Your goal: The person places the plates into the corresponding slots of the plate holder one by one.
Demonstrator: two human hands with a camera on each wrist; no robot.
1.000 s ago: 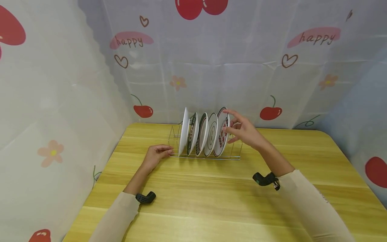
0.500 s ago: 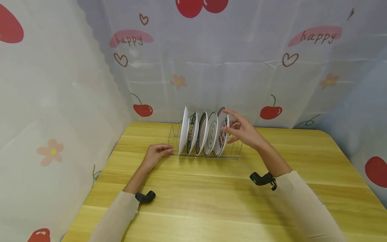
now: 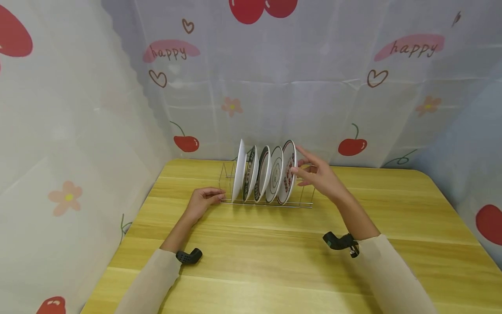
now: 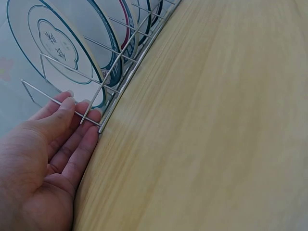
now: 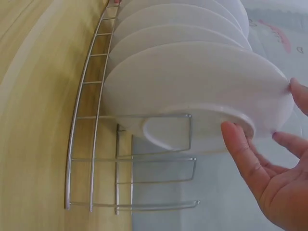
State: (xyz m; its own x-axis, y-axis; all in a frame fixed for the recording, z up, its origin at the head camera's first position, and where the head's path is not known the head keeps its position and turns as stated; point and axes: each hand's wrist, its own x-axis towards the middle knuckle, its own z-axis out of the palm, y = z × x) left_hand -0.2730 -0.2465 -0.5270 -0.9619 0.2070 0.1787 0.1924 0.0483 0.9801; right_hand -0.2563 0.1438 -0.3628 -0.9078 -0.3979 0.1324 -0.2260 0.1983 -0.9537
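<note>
Several white plates with patterned faces stand upright in a wire dish rack. At the rack's left end, my left hand pinches the wire between thumb and fingers, close to the leftmost plate. My right hand is at the rightmost plate, which carries red marks and a dark rim. In the right wrist view, its fingers are spread, with one fingertip right at the plate's rim and the thumb beside the white underside.
The rack stands near the back edge of a wooden table. Behind it hangs a pale curtain printed with cherries, hearts and flowers. Rack slots to the right of the last plate hold no plate.
My right index finger has slipped off the front of the rightmost plate to its rim, and the hand has shifted slightly right. My left hand stays at the rack's end.
</note>
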